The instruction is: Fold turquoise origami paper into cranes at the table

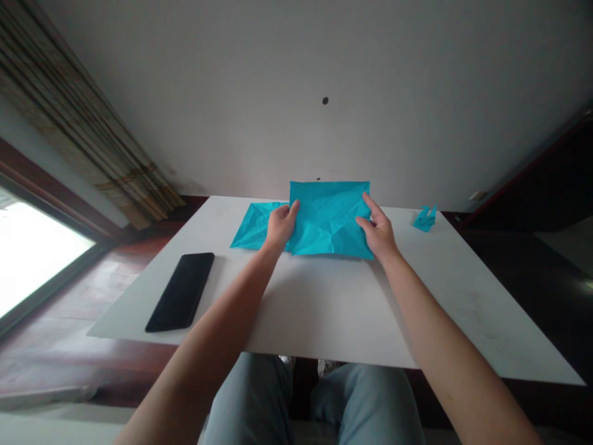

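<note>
A creased turquoise origami paper sheet [330, 219] lies folded on the white table [324, 309], with a flap of the same paper [254, 227] spreading out to its left. My left hand [280, 227] grips the sheet's left side, with the thumb and fingers at the fold. My right hand [377, 227] holds the right edge, with the fingertips on top of the paper. To the right, a small folded turquoise paper figure [425, 219] sits near the table's far edge, apart from both hands.
A black smartphone [180, 292] lies face down or dark at the table's left. The table's far edge meets a white wall [324, 93]. A striped curtain [78, 117] and a bright window [32, 253] are at the left. My knees show below the near edge.
</note>
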The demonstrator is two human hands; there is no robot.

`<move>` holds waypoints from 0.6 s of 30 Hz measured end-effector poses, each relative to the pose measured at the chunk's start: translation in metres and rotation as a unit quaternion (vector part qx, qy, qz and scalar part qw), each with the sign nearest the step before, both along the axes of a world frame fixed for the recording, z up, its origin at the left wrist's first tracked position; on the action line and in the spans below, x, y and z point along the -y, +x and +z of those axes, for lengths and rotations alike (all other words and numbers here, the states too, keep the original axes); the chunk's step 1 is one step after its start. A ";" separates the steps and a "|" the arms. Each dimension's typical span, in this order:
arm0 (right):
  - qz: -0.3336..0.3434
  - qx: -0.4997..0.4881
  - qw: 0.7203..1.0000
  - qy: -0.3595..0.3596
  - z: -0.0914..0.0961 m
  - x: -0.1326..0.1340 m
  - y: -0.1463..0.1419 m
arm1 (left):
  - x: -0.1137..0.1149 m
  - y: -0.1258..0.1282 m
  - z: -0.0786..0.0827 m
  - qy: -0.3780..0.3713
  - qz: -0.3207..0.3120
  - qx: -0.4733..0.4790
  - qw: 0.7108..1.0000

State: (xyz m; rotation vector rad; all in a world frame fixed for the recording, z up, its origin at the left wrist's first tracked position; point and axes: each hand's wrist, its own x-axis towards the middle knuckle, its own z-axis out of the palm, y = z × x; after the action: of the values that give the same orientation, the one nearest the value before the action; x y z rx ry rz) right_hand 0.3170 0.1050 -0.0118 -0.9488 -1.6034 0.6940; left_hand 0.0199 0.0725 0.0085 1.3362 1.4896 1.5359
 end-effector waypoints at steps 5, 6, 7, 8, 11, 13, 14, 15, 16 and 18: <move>-0.003 -0.012 1.000 -0.026 0.000 0.003 -0.007 | 0.001 -0.006 0.006 0.019 0.024 -0.009 0.999; -0.002 -0.013 0.999 -0.030 -0.001 0.003 -0.007 | 0.001 -0.006 0.007 0.023 0.027 -0.014 0.999; -0.004 -0.015 0.999 -0.032 -0.001 0.002 -0.008 | 0.001 -0.007 0.008 0.026 0.030 -0.017 0.999; -0.009 -0.017 0.999 -0.031 -0.002 0.001 -0.007 | 0.001 -0.008 0.009 0.026 0.031 -0.017 0.999; -0.042 -0.025 0.999 -0.019 -0.008 -0.004 -0.005 | 0.002 -0.017 0.014 0.016 0.046 0.000 0.999; -0.071 -0.025 0.997 -0.022 -0.012 -0.008 -0.003 | 0.002 -0.030 0.018 0.006 0.078 0.006 0.997; -0.084 -0.023 0.996 -0.023 -0.014 -0.009 -0.002 | 0.001 -0.040 0.022 -0.002 0.092 0.002 0.996; -0.094 -0.019 0.995 -0.023 -0.016 -0.010 -0.001 | 0.001 -0.052 0.025 -0.016 0.103 -0.011 0.995; -0.101 -0.013 0.995 -0.020 -0.018 -0.010 -0.001 | 0.000 -0.066 0.029 -0.033 0.106 -0.034 0.993; -0.110 0.005 0.994 -0.005 -0.022 -0.010 -0.001 | -0.002 -0.095 0.037 -0.069 0.106 -0.092 0.988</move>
State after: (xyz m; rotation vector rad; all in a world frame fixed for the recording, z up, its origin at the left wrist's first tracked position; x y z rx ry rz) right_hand 0.3159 0.1155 -0.0337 -1.1183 -1.4766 0.5464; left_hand -0.0750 0.0745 0.0451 1.2995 1.8706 1.4357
